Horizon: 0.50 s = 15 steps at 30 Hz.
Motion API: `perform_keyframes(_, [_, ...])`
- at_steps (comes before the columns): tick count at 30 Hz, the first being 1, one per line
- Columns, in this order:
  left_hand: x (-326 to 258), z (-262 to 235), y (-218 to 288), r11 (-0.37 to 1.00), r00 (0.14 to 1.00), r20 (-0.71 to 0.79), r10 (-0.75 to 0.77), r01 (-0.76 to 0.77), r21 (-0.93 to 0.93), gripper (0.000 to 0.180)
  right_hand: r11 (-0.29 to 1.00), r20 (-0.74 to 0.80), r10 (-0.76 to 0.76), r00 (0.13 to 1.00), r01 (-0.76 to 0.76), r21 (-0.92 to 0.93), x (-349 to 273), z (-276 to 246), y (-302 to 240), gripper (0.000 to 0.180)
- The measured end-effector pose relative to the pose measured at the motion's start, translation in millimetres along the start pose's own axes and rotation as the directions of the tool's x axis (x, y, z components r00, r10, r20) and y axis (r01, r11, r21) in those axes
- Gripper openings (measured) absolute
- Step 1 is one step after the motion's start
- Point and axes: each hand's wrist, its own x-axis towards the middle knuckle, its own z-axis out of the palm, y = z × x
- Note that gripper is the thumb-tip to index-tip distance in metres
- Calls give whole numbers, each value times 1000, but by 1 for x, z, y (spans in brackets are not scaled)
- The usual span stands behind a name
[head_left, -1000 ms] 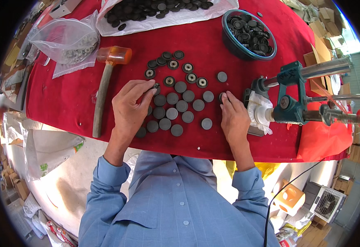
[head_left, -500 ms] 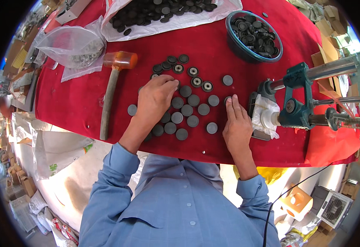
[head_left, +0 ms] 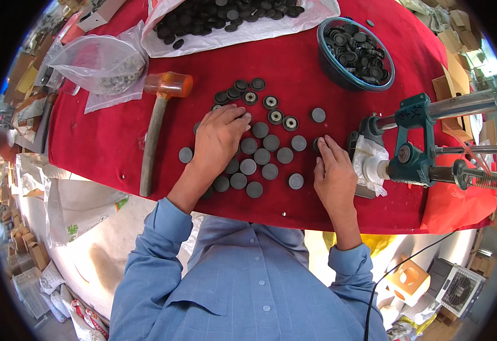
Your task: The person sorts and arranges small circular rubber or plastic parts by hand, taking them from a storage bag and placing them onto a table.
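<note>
My left hand [head_left: 219, 136] is over the left part of a group of round black caps, fingers bent down and close together; whatever lies under the fingertips is hidden. My right hand [head_left: 336, 177] rests on the red cloth with its fingers stretched out, the fingertips beside a dark cap [head_left: 317, 144]. Between the hands, several caps lie smooth side up, such as one grey-black cap [head_left: 270, 142]. Farther off, some lie with the hollow side up and a metal ring in the middle, among them a ringed cap [head_left: 290, 123].
A mallet [head_left: 153, 142] with an orange head lies at left, near a clear bag [head_left: 103, 85] of small metal parts. Behind are a white sack [head_left: 203, 45] of black caps and a blue-rimmed bowl [head_left: 321, 48] of them. A green hand press [head_left: 413, 153] stands at right.
My left hand has shifted slightly, its fingers now lying flatter over the caps. My right hand has turned a little, its thumb showing more. The caps between them look unchanged.
</note>
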Motion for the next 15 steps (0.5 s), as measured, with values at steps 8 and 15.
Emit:
perform_keyframes(8, [-15, -16, 15, 979, 988, 151, -7, -23, 201, 41, 989, -116, 36, 993, -19, 149, 48, -23, -22, 28])
perform_keyframes(15, [-25, -15, 21, 960, 982, 187, 22, -73, 271, 46, 954, -82, -133, 988, 150, 258, 145, 50, -53, 31])
